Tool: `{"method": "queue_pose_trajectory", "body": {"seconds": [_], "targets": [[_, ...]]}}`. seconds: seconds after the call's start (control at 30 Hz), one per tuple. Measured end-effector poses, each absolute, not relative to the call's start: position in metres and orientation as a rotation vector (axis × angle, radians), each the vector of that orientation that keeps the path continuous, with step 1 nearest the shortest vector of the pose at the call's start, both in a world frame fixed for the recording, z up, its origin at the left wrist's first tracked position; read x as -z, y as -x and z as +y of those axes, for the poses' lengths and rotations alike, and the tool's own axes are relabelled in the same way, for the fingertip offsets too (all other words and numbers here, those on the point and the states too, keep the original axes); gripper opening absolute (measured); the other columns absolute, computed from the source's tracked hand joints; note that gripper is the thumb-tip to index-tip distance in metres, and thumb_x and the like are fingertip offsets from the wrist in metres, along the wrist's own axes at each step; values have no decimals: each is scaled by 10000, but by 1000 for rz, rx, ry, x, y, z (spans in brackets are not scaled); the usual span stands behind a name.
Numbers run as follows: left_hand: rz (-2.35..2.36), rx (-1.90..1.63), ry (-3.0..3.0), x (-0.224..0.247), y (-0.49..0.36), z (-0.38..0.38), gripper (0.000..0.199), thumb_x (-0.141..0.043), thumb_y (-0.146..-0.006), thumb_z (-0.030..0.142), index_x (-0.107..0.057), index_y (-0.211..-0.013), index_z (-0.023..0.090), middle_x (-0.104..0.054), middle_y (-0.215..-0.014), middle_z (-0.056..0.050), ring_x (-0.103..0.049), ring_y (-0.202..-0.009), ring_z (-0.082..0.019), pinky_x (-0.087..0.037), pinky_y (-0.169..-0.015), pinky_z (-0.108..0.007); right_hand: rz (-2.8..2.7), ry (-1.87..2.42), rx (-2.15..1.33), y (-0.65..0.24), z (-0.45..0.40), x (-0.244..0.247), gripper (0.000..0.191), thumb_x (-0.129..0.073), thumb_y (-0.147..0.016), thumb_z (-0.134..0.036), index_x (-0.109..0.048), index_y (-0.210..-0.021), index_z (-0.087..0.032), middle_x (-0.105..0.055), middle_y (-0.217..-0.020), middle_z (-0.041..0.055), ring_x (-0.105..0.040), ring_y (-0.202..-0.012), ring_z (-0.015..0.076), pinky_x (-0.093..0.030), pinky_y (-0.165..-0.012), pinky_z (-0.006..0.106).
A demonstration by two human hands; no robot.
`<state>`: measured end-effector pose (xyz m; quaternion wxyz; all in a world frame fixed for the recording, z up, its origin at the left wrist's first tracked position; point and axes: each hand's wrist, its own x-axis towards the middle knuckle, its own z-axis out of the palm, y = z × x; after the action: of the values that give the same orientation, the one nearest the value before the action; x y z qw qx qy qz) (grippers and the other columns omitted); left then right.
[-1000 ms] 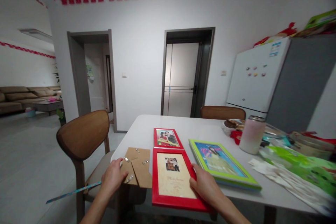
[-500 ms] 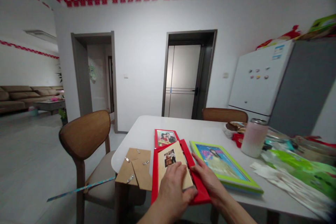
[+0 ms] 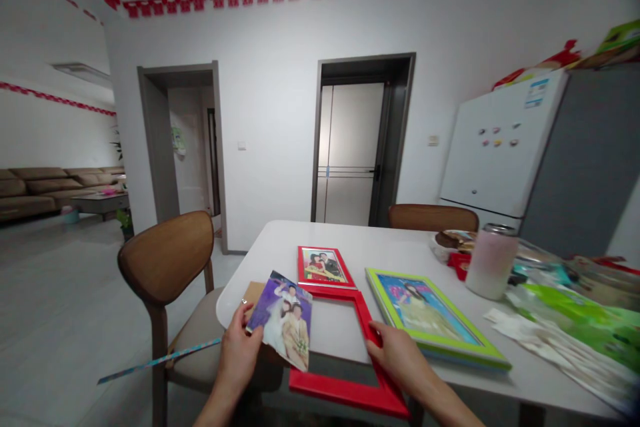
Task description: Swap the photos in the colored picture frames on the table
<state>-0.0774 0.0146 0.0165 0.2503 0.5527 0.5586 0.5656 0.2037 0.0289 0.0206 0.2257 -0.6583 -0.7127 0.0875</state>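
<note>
- Two bare hands hold separate pieces: an empty red picture frame [image 3: 340, 388] and a loose wedding photo [image 3: 283, 320].
- The frame's near end juts past the edge of the white table [image 3: 270, 243], so it could tip or drop if the right hand [image 3: 397, 350] loosened.
- The photo, over the frame's left bar, could crease if pinched hard or knocked against that bar; whether the two touch, I cannot tell.
- Left of the frame, the brown backing board [image 3: 253, 292], partly hidden by the photo, could be nudged by a low sweep of the left hand [image 3: 240, 340].
- The left thumb and fingers grasp the photo's left edge; the print extends from them towards the frame.
- The right fingers clasp the frame's right bar, its bare window lying to their left.
- Right of the frame lies a lime-green framed portrait [image 3: 423, 303].
</note>
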Motion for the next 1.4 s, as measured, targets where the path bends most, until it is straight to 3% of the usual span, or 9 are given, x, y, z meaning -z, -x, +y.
{"method": "queue_pose_trajectory", "body": {"seconds": [0.17,0.27,0.47,0.67,0.9,1.1,1.27,1.4], "targets": [[1747,-1282,-1685,7,86,8,425,-453,-675,321,-483,-1041,108,-599,-719,-30,-573,-639,-188,-429,-605,-281,-2095,1976,-44,-200,29,-18,220,-391,-719,-227,-594,-746,-147,-652,-794,145,-605,-738,232,-381,-604,270],[1832,-1089,-1838,6,86,2,454,-399,-726,319,-436,-1117,91,-603,-811,-71,-579,-732,-200,-429,-658,-290,-2126,2007,19,-199,30,-18,224,-376,-739,-235,-584,-741,-153,-649,-795,141,-606,-742,230,-375,-599,271],[1967,-971,-2066,-4,85,-9,411,-401,-744,327,-464,-1103,137,-541,-1057,-111,-510,-966,-221,-406,-808,-328,-2159,2040,100,-196,25,-21,236,-362,-760,-243,-579,-783,-153,-632,-802,125,-602,-738,221,-377,-594,274],[1585,-826,-2457,-9,61,-12,514,-480,-657,212,-431,-1166,159,-400,-1261,-101,-329,-1171,-230,-272,-980,-388,-2112,1933,215,-186,16,-29,332,-349,-776,-264,-530,-1043,-185,-596,-921,93,-566,-832,208,-395,-629,276],[1530,-596,-2639,-7,46,-3,525,-416,-639,96,-457,-1157,167,-447,-1236,-93,-379,-1147,-232,-310,-961,-415,-2127,1836,178,-183,16,-23,324,-390,-747,-252,-588,-990,-172,-607,-934,96,-517,-915,222,-398,-758,313],[1498,-1049,-2456,-16,54,10,431,-357,-726,125,-492,-1128,201,-508,-1183,-51,-435,-1107,-188,-339,-953,-354,-1999,1503,-196,-165,12,-30,346,-410,-733,-269,-582,-1014,-162,-586,-1020,101,-517,-943,203,-385,-835,308],[1363,-1727,-1625,-46,35,11,343,-368,-805,346,-546,-1031,160,-598,-1045,-71,-514,-1013,-214,-387,-892,-340,-1660,1285,-827,-133,14,-30,414,-408,-736,-338,-520,-1081,-139,-628,-915,97,-584,-753,178,-462,-635,288],[924,-1747,-1023,-42,-8,7,468,-447,-740,503,-546,-993,122,-634,-952,-100,-569,-918,-232,-431,-816,-342,-1281,1239,-1124,-123,26,-32,444,-315,-775,-367,-465,-1118,-129,-646,-843,105,-610,-706,179,-474,-576,295]]}}
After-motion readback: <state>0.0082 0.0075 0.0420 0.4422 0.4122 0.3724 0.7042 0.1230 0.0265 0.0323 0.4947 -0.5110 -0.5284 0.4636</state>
